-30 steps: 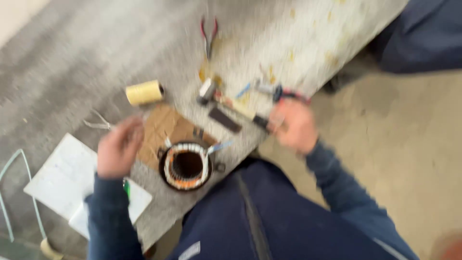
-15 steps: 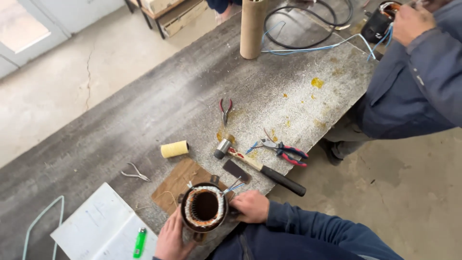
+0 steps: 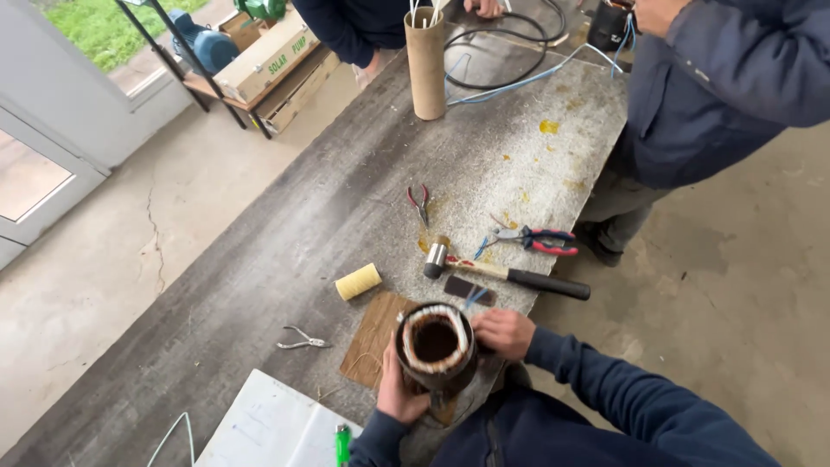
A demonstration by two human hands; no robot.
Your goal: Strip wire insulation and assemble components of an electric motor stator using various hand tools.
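A round motor stator (image 3: 435, 348) with copper and white windings is lifted a little above a brown cardboard sheet (image 3: 373, 333) at the near edge of the workbench (image 3: 346, 199). My left hand (image 3: 395, 391) cups its lower left side. On its right side my right hand (image 3: 503, 333) presses, fingers curled around the rim. Both hands grip the stator together, its open bore facing up at the camera.
A small hammer (image 3: 506, 274), red-handled pliers (image 3: 538, 239), small cutters (image 3: 420, 204), a yellow thread spool (image 3: 358, 282), silver snips (image 3: 303, 342) and white paper (image 3: 272, 430) lie on the bench. A cardboard tube (image 3: 426, 62) and cables stand far off. Another person (image 3: 718, 78) works at right.
The view has tilted up and away along the bench. My hands have closed around the stator and raised it slightly off the cardboard.
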